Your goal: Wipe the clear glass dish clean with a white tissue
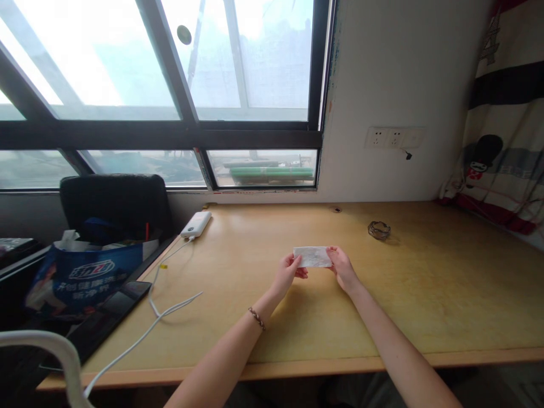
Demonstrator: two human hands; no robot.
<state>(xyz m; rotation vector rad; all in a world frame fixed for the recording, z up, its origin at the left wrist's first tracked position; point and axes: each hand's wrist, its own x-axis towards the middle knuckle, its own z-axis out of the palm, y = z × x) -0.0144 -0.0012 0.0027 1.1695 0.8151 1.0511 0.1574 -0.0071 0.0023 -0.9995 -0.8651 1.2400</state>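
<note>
Between my two hands is a folded white tissue (313, 256), a flat, slightly wrinkled rectangle raised over the wooden table (255, 328). My left hand (288, 273) pinches its left end, thumb on the front face and fingers curled behind. At the opposite end, my right hand (343, 268) grips the tissue with thumb and fingers. Its back side is hidden from me. A braided bracelet (256, 318) circles my left wrist.
A white power bank (196, 224) with a white cable (159, 313) lies at the table's left edge. Toward the back right is a coiled wire-like ring (379, 230). A black chair (114, 201) and a blue bag (89, 277) stand left; a curtain (505, 124) hangs right.
</note>
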